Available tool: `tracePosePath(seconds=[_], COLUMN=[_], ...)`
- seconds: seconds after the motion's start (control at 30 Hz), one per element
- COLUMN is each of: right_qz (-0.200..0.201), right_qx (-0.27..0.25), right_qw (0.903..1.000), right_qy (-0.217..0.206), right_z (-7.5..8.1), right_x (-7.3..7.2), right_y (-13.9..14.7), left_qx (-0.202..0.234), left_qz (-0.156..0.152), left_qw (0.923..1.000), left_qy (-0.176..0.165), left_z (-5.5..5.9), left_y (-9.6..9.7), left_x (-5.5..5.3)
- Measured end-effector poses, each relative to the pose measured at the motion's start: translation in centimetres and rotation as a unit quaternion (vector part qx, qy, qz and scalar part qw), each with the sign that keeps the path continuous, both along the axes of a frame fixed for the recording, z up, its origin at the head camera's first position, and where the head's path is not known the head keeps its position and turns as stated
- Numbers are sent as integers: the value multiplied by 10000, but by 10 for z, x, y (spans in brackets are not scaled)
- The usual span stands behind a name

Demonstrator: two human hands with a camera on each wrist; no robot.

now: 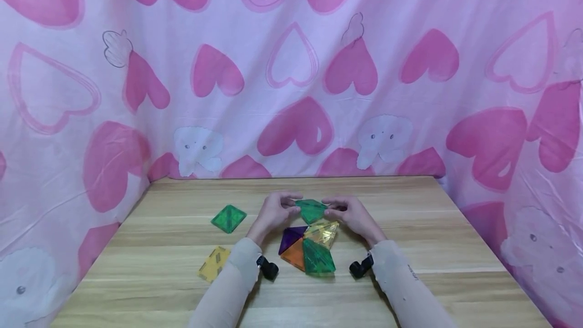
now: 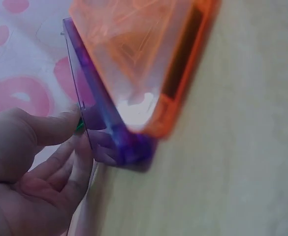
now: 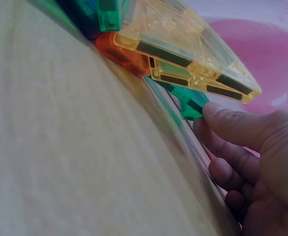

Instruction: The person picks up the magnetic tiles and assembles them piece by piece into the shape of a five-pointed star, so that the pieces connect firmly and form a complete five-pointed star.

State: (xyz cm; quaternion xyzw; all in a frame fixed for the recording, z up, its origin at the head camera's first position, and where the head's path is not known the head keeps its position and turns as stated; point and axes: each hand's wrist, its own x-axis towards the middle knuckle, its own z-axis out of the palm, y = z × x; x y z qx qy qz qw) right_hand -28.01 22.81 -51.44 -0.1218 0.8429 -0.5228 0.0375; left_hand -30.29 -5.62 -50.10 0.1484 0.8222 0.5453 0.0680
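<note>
My left hand (image 1: pixel 275 212) and right hand (image 1: pixel 354 215) hold a green translucent magnetic tile (image 1: pixel 311 211) between them, on the far side of a raised cluster of tiles. In the right wrist view, thumb and fingers pinch the corner of the green tile (image 3: pixel 195 105). The left wrist view shows thumb and fingertips meeting at a sliver of green, partly hidden behind a purple tile (image 2: pixel 94 93). The cluster joins that purple tile, an orange tile (image 1: pixel 293 255), a yellow tile (image 1: pixel 324 235) and another green tile (image 1: pixel 319 258), all tilted up off the tabletop.
A green diamond of tiles (image 1: pixel 228 218) lies flat at the left of the wooden table (image 1: pixel 150 262). Nearer, a yellow tile (image 1: pixel 212 263) lies partly behind the left forearm. A pink heart-patterned cloth (image 1: pixel 291 115) hangs around the table's back and sides.
</note>
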Motion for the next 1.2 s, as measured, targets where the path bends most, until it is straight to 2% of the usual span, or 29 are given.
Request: tracePosePath(seconds=[0.27,0.37,0.47,0.6,0.77,0.83,0.93,1.03,1.13,1.2], right_qz=[129,-68,-590,-1151,-1320,-1306,-1230,-877,-62,599], right_qx=[-201,-302,-545,-1105,-1587,-1632,-1612,-1509,-1325,-1310], right_qw=[9997,9995,9966,9860,9757,9748,9750,9783,9799,9733], right_qy=[21,-25,-170,-477,-729,-785,-911,-1119,-1491,-1784], right_z=[-1,-2,-2,1,5,7,11,18,25,27], right_x=[1,5,15,32,58,67,79,91,102,108], right_y=[2,6,13,21,25,26,27,30,28,24], left_qx=[349,530,640,799,1040,1106,1169,1203,1237,1260], left_qz=[182,273,269,311,514,566,641,700,713,700], left_qw=[9992,9979,9967,9944,9905,9894,9879,9869,9864,9862], left_qy=[-105,-246,-417,-616,-732,-754,-791,-820,-815,-809], left_z=[-2,-3,-6,-7,-5,-6,-6,-7,-8,-7], left_y=[-1,-2,-3,-4,-5,-5,-7,-7,-6,-5], left_x=[1,2,3,3,2,2,1,2,3,3])
